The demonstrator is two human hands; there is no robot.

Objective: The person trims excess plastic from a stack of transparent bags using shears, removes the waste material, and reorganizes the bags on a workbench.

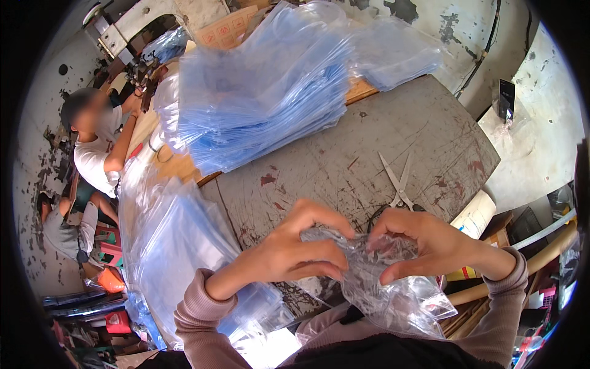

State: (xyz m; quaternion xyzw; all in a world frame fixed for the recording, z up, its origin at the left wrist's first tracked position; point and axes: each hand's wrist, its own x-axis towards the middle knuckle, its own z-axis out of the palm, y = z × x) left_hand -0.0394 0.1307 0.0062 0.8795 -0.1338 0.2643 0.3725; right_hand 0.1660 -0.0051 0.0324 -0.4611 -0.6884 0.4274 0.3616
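Observation:
A crumpled clear plastic bag [384, 295] is between my two hands, over the table's near edge and my lap. My left hand [301, 246] has its fingers curled around the bag's left side. From the right, my right hand [424, 243] curves its bent fingers and thumb around the upper part of the same bag. Some fingertips are lost behind the shiny folds. Just beyond my hands, a pair of scissors [401, 184] lies with its blades apart and pointing away, its handles partly hidden by my right hand.
A tall stack of bluish clear plastic sheets [264, 98] covers the far left of the worn grey table [307, 160]. Another pile of clear plastic [184, 240] hangs at the near left. A seated person [98, 135] works at the left. Rolls [476, 215] stand at the right.

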